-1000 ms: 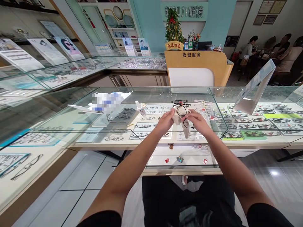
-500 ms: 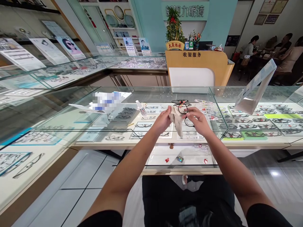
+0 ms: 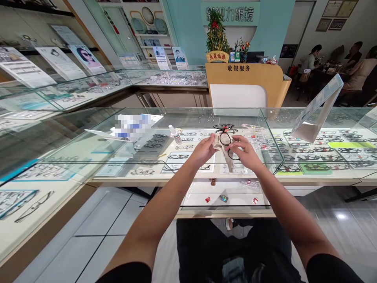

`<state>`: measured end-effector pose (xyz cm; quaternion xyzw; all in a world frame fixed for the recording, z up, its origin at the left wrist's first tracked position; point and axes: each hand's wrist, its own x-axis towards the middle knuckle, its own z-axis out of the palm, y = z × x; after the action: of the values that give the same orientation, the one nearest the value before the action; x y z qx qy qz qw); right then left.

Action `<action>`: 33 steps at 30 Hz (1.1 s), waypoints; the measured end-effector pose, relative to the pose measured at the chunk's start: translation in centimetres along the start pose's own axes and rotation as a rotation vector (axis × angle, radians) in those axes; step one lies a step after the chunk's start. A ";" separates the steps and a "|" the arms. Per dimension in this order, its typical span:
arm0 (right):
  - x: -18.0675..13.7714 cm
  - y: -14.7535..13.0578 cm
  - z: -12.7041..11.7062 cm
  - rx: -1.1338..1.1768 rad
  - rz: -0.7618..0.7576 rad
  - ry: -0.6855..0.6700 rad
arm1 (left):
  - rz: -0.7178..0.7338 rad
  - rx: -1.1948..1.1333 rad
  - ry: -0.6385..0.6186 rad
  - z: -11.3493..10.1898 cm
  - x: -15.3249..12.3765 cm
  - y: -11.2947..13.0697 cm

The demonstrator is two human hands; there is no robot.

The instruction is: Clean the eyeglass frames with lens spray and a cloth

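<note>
Above the glass counter, my left hand (image 3: 205, 149) is closed on a beige cloth (image 3: 229, 160), whose loose end hangs down between my hands. My right hand (image 3: 244, 151) grips a pair of black-framed eyeglasses (image 3: 226, 144), held tilted with one round rim above the other. The upper rim lies against the cloth near my left fingers. Part of the lower rim is hidden by my right fingers. A white spray bottle (image 3: 176, 135) stands on the counter to the left of my hands. Beyond the glasses, more dark frames (image 3: 225, 128) rest on the counter.
The glass display counter (image 3: 188, 179) runs across in front of me, with rows of eyeglasses inside. A folded sign stand (image 3: 319, 108) is at the right, and a white leaflet stand (image 3: 103, 135) at the left. A wooden cashier desk (image 3: 244, 74) stands behind. Several people sit far right.
The eyeglasses have shifted slightly left and down, and their upper rim now overlaps the cloth. The cloth's hanging end has swung a little to the right.
</note>
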<state>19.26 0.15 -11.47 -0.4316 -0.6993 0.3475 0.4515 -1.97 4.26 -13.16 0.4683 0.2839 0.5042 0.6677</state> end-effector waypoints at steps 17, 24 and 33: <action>-0.2 0.1 0.2 -0.093 -0.099 0.095 | -0.032 -0.187 0.045 -0.6 0.3 0.0; -0.4 -0.2 0.1 -0.187 -0.187 0.113 | -0.127 -0.188 0.006 -1.2 0.6 -0.1; -0.3 0.4 0.8 -0.088 -0.146 0.026 | -0.022 -0.128 0.049 -0.3 0.1 0.0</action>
<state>18.72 -0.07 -12.25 -0.4033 -0.7375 0.2770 0.4655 -2.23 4.49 -13.27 0.4091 0.2723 0.5253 0.6947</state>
